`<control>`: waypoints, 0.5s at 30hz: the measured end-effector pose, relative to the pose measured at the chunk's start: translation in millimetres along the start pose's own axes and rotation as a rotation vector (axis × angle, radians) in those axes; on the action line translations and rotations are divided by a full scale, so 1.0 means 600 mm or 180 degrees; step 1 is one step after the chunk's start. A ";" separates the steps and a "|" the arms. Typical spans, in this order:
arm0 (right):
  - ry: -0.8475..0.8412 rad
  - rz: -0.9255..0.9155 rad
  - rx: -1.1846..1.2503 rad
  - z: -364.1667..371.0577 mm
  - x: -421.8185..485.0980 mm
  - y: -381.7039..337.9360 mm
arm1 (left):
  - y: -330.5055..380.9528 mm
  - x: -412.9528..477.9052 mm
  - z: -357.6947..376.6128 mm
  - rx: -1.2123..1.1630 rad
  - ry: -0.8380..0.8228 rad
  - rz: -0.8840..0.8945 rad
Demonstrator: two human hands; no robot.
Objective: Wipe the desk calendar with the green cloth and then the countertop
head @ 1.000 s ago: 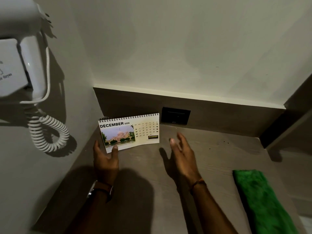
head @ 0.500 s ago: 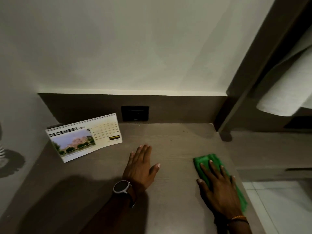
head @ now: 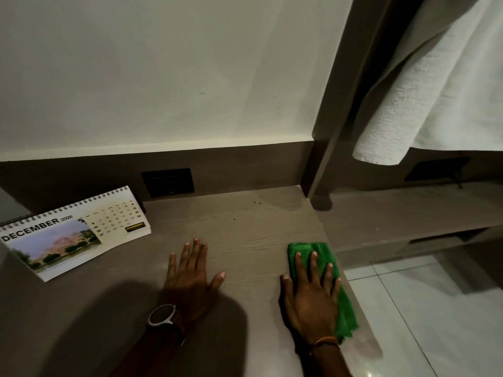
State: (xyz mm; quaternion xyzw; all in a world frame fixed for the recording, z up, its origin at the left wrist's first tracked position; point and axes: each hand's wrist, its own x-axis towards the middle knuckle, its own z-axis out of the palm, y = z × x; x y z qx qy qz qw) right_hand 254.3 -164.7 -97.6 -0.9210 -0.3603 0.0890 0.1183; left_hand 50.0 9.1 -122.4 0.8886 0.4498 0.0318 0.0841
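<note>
Green cloth [head: 324, 270] lies under the flat right hand [head: 310, 297] (fingers spread); left hand [head: 190, 278] rests open.

Month heading: "DECEMBER" in bold black capitals, at the upper left of the desk calendar [head: 76, 231], just under its spiral binding.
Year: small grey figures right after the heading; they look like "2026" but are blurred.
Date grid: rows of small numbers on the right half of the same page; too blurred to read one by one.
Logo: a dark block with yellow lettering below the date grid; not legible.
</note>
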 end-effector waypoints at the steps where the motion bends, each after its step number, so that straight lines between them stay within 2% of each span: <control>1: -0.0023 0.0001 -0.0001 0.003 -0.002 -0.003 | 0.002 -0.001 -0.001 -0.0003 0.0039 -0.0007; 8: -0.0129 0.0007 -0.0257 -0.002 -0.007 0.001 | -0.007 0.006 0.008 -0.0059 -0.0010 0.0000; 10: -0.0203 -0.0077 0.0107 -0.029 -0.012 -0.011 | -0.007 0.006 0.004 0.0002 -0.0248 -0.0016; 12: 0.0080 -0.0227 0.0821 -0.073 -0.017 -0.020 | -0.007 0.009 -0.010 -0.0027 -0.0564 -0.0065; 14: 0.0698 -0.0456 0.1560 -0.138 -0.030 -0.007 | -0.008 0.017 -0.043 -0.0064 -0.0770 -0.0076; 15: 0.1053 -0.0569 0.1779 -0.178 -0.044 0.003 | -0.006 0.022 -0.075 -0.0112 -0.0669 -0.0062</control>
